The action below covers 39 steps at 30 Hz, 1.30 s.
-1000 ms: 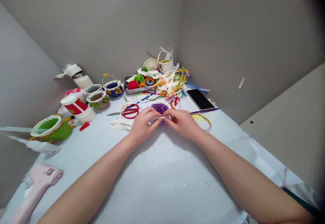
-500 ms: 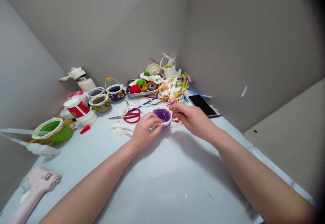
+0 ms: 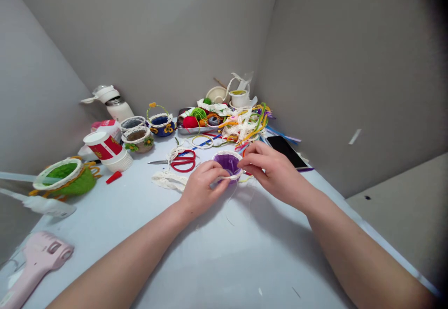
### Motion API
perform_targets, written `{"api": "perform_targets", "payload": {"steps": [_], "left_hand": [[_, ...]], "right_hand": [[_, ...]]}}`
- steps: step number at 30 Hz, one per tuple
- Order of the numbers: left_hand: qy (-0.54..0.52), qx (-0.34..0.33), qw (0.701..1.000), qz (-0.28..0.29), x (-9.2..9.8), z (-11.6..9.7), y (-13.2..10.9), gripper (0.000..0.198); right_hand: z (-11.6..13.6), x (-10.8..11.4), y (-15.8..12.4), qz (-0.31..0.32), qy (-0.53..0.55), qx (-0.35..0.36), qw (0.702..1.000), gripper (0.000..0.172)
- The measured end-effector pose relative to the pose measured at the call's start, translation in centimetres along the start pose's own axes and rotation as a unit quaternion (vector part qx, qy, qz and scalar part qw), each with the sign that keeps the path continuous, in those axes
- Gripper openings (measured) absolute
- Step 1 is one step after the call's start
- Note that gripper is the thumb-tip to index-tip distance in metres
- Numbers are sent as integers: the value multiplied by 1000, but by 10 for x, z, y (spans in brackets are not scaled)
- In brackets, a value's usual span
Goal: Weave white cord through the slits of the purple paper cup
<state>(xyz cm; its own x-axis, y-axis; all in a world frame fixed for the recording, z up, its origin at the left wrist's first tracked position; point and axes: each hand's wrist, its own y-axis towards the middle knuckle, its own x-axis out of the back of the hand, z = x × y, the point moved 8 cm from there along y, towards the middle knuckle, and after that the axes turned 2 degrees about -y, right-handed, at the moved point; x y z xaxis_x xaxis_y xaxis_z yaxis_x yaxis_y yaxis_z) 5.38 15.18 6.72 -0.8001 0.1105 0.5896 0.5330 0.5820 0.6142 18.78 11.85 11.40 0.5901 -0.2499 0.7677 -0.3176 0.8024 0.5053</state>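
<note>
A small purple basket (image 3: 227, 161) with a white lace rim sits on the table between my hands. My left hand (image 3: 205, 183) is closed on its near left rim, thumb and fingers pinching the edge. At the basket's right side, my right hand (image 3: 268, 166) is closed with thumb and fingertips together beside the rim; what they pinch, if anything, is too small to make out. Thin pale threads hang from the basket's near side. To the left of it lie red-handled scissors (image 3: 182, 161) and a strip of white lace (image 3: 168, 180).
Finished small baskets, such as a blue one (image 3: 161, 125) and a green one (image 3: 70, 180), stand at the left with paper cups (image 3: 105, 150). A pink glue gun (image 3: 42, 262) lies front left. Behind are a tray (image 3: 198, 129) of yarn, piled ribbons (image 3: 245, 124) and a phone (image 3: 285, 151).
My right hand has come down and closer to the basket's right rim. My left hand keeps its hold on the rim. The whole view has shifted slightly.
</note>
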Motion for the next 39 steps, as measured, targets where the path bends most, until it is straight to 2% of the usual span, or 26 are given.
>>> {"api": "perform_targets", "payload": {"steps": [3, 10, 14, 31, 39], "left_hand": [[0, 1, 1000, 0, 0, 0, 0, 6], [-3, -3, 1000, -1, -1, 0, 0, 7], [-8, -2, 1000, -5, -1, 0, -1, 7], [-3, -3, 1000, -4, -1, 0, 0, 7], [-3, -4, 1000, -4, -2, -1, 0, 7]], "right_hand": [[3, 0, -18, -34, 27, -29, 999, 18], [-11, -27, -51, -79, 44, -125, 988, 12], [-13, -29, -51, -99, 44, -117, 987, 12], [-12, -32, -48, -103, 44, -102, 988, 13], [-15, -37, -49, -93, 50, -117, 987, 13]]}}
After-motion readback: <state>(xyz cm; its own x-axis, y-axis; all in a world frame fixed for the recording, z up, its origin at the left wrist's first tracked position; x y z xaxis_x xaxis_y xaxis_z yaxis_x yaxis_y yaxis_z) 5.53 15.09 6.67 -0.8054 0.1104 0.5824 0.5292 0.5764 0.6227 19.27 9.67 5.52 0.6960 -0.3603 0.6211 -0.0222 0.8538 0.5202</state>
